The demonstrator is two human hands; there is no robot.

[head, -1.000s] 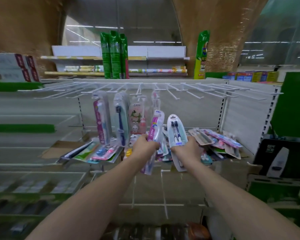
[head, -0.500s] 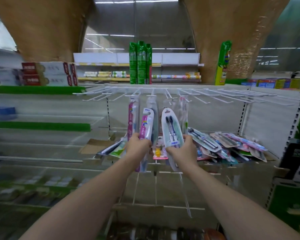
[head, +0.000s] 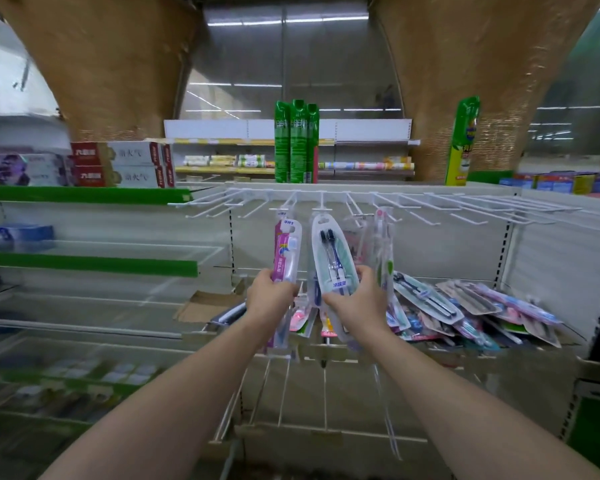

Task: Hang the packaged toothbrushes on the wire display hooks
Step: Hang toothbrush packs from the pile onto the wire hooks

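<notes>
both hands, left (head: 270, 295) and right (head: 355, 299), raised forward, fingers curled gripping.

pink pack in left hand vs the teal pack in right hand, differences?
The pink pack is narrow with one white brush; the teal pack is wider, oval, with two dark-bristled brushes. The pink pack stands near upright; the teal pack leans left at the top. Both are gripped at the lower part, tops up by the hooks.

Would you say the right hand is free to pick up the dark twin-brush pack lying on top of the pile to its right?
Probably not yet: the right hand already grips a two-brush pack raised to the hooks. The dark pack lies uncovered on the pile, so the way looks clear otherwise.
</notes>
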